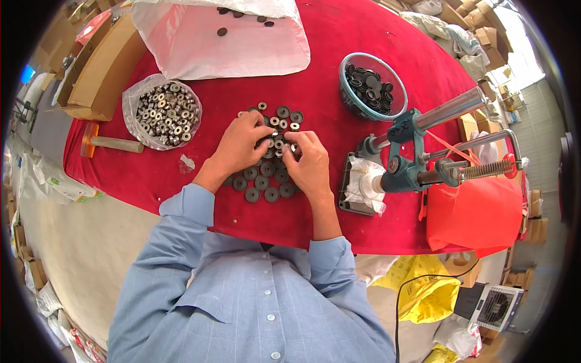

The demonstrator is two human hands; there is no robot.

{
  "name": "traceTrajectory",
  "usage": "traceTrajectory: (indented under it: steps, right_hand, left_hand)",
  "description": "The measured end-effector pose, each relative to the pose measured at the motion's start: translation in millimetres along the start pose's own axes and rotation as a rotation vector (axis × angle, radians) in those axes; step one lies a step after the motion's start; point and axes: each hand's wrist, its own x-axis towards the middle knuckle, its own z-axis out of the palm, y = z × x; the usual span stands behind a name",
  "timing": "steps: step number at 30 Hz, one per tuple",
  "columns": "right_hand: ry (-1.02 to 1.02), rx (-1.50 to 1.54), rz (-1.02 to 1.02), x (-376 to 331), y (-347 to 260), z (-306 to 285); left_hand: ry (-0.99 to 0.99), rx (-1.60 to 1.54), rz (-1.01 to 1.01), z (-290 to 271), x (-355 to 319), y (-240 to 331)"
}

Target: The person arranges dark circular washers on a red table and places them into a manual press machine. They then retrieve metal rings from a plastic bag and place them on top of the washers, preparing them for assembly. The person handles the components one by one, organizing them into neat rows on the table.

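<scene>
Black round discs (261, 183), like small wheels or caps with a centre hole, lie grouped on the red cloth in front of me. Small shiny ring bearings (275, 121) rest on several of them. From the left, my left hand (243, 142) reaches over the group, thumb and index finger bent together at a bit of shiny metal, apparently a bearing. Opposite it, my right hand (307, 158) has thumb and fingers closed around a bearing at the group's right side. The fingers partly hide both pieces and the discs beneath.
A plastic-lined bowl of bearings (168, 115) and a hammer (115, 143) are at left. Black parts fill a clear tub (344, 85) at back right, beside a green hand press (402, 142). A white sack (242, 51) holding discs lies at the back; a red bag (475, 212) hangs right.
</scene>
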Motion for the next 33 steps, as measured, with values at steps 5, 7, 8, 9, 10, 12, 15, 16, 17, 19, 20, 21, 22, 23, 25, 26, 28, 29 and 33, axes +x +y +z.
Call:
traceTrajectory:
  steps: [5,7,8,9,10,12,15,16,17,19,20,21,22,23,25,26,28,29,33]
  right_hand:
    - [-0.003,-0.184,-0.096,-2.8,6.7,14.9]
    - [-0.013,-0.229,-0.099,-3.0,8.0,16.4]
    - [-0.011,-0.23,-0.099,-2.9,9.4,15.4]
    - [-0.014,-0.221,-0.101,-3.0,9.8,16.0]
    - [-0.013,-0.216,-0.1,-3.5,10.7,15.5]
    - [0.001,-0.177,-0.111,-4.3,12.7,14.6]
    - [0.097,-0.056,-0.092,-2.3,8.9,13.9]
    - [0.12,-0.021,-0.073,-1.0,9.5,14.4]
    - [0.145,0.011,-0.053,-0.3,9.4,13.9]
    - [0.165,0.091,-0.041,2.3,5.1,10.9]
    - [0.171,0.12,-0.034,2.4,3.5,10.0]
    - [0.179,0.138,-0.022,1.5,5.2,7.6]
    - [0.18,0.143,-0.025,1.3,8.8,6.9]
    - [0.178,0.14,-0.023,-0.2,10.4,5.9]
    - [0.177,0.143,-0.022,-1.8,9.7,2.8]
    - [0.176,0.156,-0.022,-1.3,9.1,2.5]
    - [0.171,0.172,-0.012,-3.7,9.9,1.5]
    - [0.184,0.17,-0.025,-4.0,12.0,1.4]
    - [0.207,0.174,-0.036,-2.9,14.5,-0.3]
  left_hand:
    - [0.015,-0.019,-0.053,-0.3,-5.3,-2.7]
    - [0.045,-0.029,-0.081,-8.0,-6.1,-3.9]
    - [0.067,-0.041,-0.101,-15.5,-7.2,-4.6]
    - [0.087,-0.045,-0.128,-28.5,-9.7,-5.3]
    - [0.13,-0.046,-0.173,-41.7,-10.5,-9.3]
    - [0.229,0.043,-0.255,-70.9,-17.8,-27.2]
    - [0.236,0.29,-0.437,-121.6,-37.6,-67.7]
    - [0.184,0.458,-0.482,-135.0,-48.9,-85.0]
    - [0.131,0.623,-0.523,-140.9,-56.9,-97.3]
    - [0.041,0.623,-0.64,-138.3,-62.6,-107.1]
    - [-0.004,0.622,-0.698,-139.2,-64.8,-112.1]
    - [-0.072,0.642,-0.732,-132.2,-56.7,-109.1]
    - [-0.139,0.663,-0.768,-120.6,-45.6,-100.8]
    - [-0.206,0.683,-0.803,-113.5,-38.4,-96.9]
    - [-0.153,0.709,-0.77,-98.1,-39.5,-104.6]
    - [-0.139,0.726,-0.777,-93.0,-39.5,-108.8]
    - [-0.112,0.773,-0.756,-85.1,-35.4,-111.8]
    - [-0.121,0.776,-0.761,-83.8,-32.2,-114.5]
    - [-0.07,0.781,-0.742,-84.5,-20.0,-110.5]
